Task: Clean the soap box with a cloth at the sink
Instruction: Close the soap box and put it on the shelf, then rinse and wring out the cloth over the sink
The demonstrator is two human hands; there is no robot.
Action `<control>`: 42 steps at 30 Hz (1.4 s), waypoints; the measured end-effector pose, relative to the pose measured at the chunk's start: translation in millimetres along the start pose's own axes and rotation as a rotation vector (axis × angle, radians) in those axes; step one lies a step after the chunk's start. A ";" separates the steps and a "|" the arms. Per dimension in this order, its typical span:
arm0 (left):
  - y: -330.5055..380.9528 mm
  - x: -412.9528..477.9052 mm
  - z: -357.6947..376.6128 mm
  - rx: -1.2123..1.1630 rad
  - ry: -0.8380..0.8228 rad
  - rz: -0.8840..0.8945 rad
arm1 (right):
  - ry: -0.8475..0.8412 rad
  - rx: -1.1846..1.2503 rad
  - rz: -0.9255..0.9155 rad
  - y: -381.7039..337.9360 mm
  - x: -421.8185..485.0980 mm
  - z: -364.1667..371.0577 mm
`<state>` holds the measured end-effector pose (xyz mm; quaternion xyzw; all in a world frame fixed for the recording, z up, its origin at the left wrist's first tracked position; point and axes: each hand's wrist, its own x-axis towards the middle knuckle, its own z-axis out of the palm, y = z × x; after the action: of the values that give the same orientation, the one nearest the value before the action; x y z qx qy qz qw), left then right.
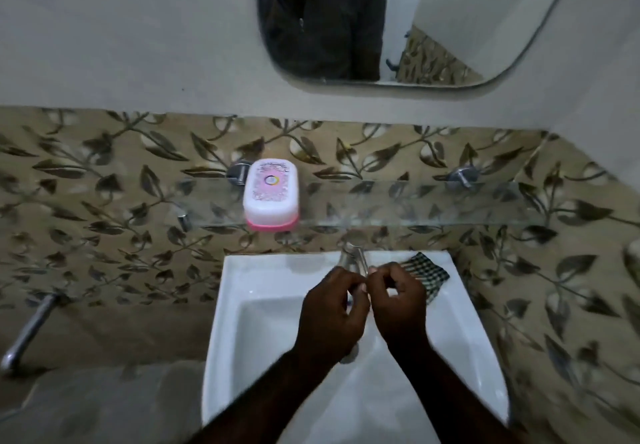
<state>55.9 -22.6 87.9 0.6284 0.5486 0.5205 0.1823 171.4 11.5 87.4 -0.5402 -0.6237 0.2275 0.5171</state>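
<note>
L hand [332,315] & R hand [398,308] meet over the sink [221,322], just in front of the tap [353,256]. Fingers curled, tips touching; too blurred to tell if they pinch anything. Soap box [270,197], lid on, sits on glass shelf [415,204] above, well apart from both hands. Checked cloth [427,272] lies on sink's rear R corner.

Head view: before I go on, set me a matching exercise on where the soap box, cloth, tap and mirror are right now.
Things:
1. soap box
2. cloth
3. tap
4. mirror

Places:
A. on the back right rim of the sink
B. on the glass shelf
C. high above the shelf
D. at the back middle of the sink

Pairs: 1-B, 2-A, 3-D, 4-C
</note>
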 end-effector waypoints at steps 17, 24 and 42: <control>-23.4 22.6 127.1 0.072 -0.462 -0.315 | -0.526 -0.732 0.067 218.5 65.5 -49.6; -39.5 26.5 157.9 -0.059 -0.416 -0.641 | -0.461 -0.165 0.374 194.8 105.1 -83.7; 7.6 46.7 140.9 -0.649 -0.264 -0.631 | -0.287 1.070 0.853 125.2 66.6 -116.7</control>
<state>173.3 64.1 59.9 0.4021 0.4939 0.5001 0.5868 338.2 79.1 50.7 -0.3735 -0.2214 0.7557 0.4903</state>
